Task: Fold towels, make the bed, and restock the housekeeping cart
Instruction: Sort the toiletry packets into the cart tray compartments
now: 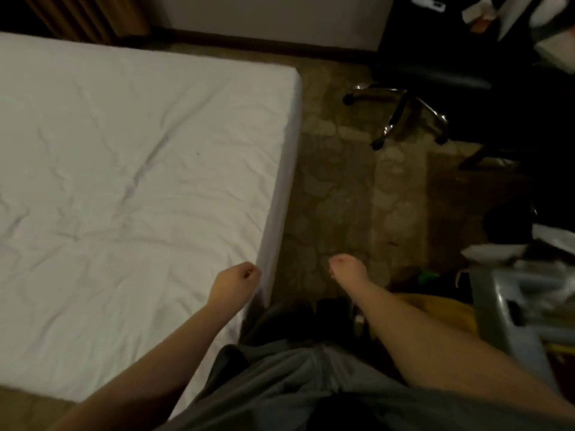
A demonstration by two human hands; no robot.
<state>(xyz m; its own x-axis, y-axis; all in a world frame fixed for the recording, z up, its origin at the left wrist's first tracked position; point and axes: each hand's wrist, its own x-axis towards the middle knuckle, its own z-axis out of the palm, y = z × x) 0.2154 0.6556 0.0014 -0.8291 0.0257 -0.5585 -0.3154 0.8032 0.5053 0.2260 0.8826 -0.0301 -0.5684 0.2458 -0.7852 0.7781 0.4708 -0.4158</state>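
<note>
The bed (pixel 281 194) with its white sheet (pixel 130 169) filled the left of the frame. The left hand (pixel 238 279) sat at the bed's right edge, low centre, fingers curled; whether it pinched the sheet was unclear. The right hand (pixel 347 269) hung just right of the bed over the carpet (pixel 339 181), loosely curled and holding nothing.

I am looking into what reads as a hotel bedroom. A bed (pixel 140 150) covered only by a taut white sheet fills the left side and stands on patterned brown carpet (pixel 336 188). Beyond it a pale wall (pixel 264 14) meets a dark skirting board. A black swivel chair (pixel 429 73) on a chrome wheeled base sits upper right. A grey cart (pixel 504 306) holding blurred supplies stands at my right edge.
</note>
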